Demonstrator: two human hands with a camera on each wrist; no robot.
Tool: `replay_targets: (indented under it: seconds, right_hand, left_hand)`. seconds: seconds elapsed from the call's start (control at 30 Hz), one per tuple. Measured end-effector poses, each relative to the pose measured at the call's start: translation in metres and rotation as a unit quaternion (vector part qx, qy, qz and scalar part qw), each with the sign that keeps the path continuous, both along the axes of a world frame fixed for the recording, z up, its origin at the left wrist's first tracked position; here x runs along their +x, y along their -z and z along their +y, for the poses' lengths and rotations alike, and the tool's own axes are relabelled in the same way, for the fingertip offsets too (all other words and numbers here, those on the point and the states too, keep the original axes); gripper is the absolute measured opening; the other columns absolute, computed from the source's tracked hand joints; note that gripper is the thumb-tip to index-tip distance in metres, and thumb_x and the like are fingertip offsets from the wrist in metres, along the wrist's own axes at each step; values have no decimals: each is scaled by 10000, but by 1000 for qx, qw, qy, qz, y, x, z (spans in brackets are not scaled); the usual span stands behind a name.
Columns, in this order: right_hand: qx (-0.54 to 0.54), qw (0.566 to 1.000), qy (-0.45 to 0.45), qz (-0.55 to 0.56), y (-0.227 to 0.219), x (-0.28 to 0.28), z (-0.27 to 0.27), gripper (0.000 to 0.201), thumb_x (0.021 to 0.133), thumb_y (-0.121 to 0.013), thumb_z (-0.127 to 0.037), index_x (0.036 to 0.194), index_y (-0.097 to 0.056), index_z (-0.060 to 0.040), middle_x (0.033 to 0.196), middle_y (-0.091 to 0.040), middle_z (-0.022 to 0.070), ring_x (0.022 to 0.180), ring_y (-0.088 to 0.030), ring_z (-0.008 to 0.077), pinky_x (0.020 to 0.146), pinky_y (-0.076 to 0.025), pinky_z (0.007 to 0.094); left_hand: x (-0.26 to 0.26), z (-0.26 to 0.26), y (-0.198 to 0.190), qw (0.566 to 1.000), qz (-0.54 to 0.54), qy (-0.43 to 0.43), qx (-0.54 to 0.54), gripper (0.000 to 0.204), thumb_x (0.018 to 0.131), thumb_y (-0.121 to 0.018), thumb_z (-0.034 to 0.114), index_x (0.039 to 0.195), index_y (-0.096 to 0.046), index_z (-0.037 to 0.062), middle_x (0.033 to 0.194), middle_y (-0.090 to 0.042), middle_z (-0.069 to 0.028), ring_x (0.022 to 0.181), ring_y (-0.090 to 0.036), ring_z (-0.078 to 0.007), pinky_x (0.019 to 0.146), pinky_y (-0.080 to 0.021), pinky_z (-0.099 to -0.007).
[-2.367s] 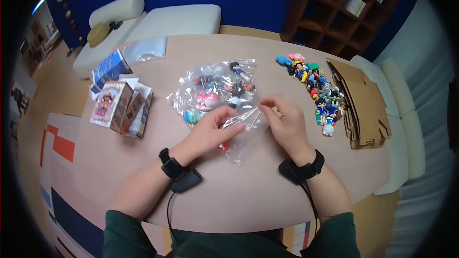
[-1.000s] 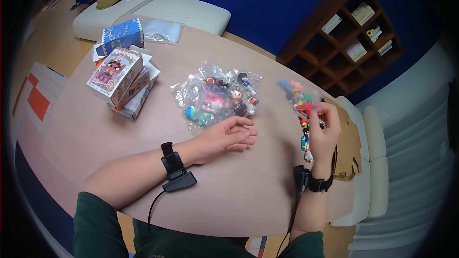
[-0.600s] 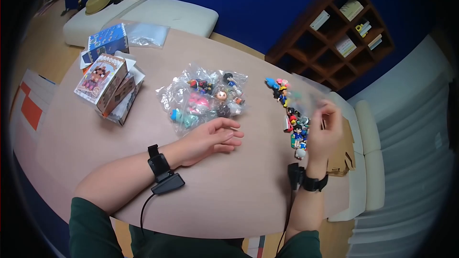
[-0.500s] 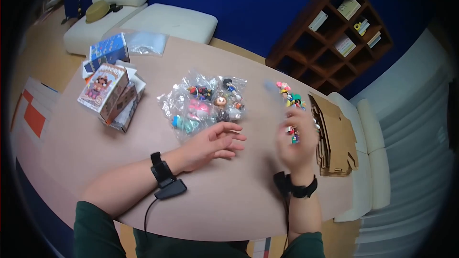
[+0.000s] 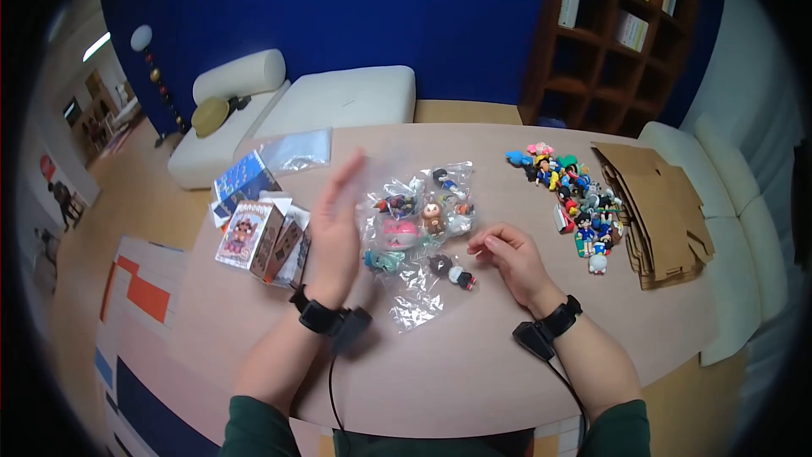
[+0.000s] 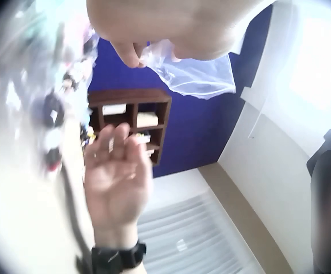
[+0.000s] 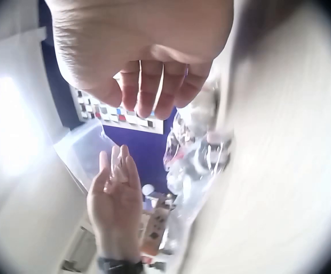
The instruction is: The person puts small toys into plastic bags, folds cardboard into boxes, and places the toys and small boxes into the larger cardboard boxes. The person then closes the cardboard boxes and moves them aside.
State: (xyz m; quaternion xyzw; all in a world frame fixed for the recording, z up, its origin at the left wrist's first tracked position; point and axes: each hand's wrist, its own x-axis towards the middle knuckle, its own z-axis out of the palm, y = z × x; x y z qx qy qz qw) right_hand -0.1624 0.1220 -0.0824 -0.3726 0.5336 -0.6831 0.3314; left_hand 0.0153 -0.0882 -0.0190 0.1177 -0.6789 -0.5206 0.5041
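Observation:
My left hand (image 5: 338, 241) is raised left of the bagged figures (image 5: 401, 233), blurred in the head view. In the left wrist view it pinches an empty clear bag (image 6: 194, 74) by one end; the bag hangs thin and see-through. My right hand (image 5: 516, 267), fingers loosely bent and holding nothing, is just right of a dark-headed figure (image 5: 461, 278) in black, white and red. Beside that figure, a clear bag (image 5: 416, 309) lies toward the front of the pile. The right wrist view shows the right hand's (image 7: 142, 51) fingers apart from everything.
Unbagged figures (image 5: 584, 203) form a cluster at the right, beside flattened brown cardboard (image 5: 655, 211). Small printed boxes (image 5: 254, 237) stand at the left, with flat clear bags (image 5: 300, 151) behind them. Beyond the table are a white sofa and a shelf.
My right hand went to the loose figures with a red item, then came back empty to the middle. My left hand has risen from the table and now holds a clear bag. The head view has shifted.

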Motion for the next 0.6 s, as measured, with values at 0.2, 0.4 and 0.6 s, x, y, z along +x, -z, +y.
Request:
replay_targets:
  seconds: [0.2, 0.4, 0.6]
  right_hand:
    - [-19, 975, -64, -213, 10, -7, -1, 148, 1032, -552, -179, 1085, -627, -62, 1087, -683, 78, 994, -646, 151, 884, -510, 302]
    - [-37, 968, -71, -239, 12, -10, 0, 139, 1033, -558, -172, 1083, -626, -62, 1074, -673, 71, 979, -646, 146, 874, -508, 294]
    - [103, 954, -81, 268, -3, 5, 0, 280, 913, -733, -220, 1128, -651, -61, 1065, -634, 73, 885, -630, 159, 771, -532, 293]
  left_hand:
    - [-19, -83, 10, 903, -111, -255, -326, 596, 844, -453, -140, 1399, -558, 49, 1424, -565, -223, 1431, -438, -337, 1144, -371, -375]
    - [-33, -123, 71, 787, -595, -95, -133, 506, 877, -542, 94, 1380, -577, 140, 1370, -606, -176, 1386, -448, -415, 1151, -272, -619]
    - [-28, -116, 47, 903, -358, -108, -210, 535, 799, -471, -60, 1282, -652, 81, 1284, -640, -234, 1303, -543, -399, 1130, -377, -495]
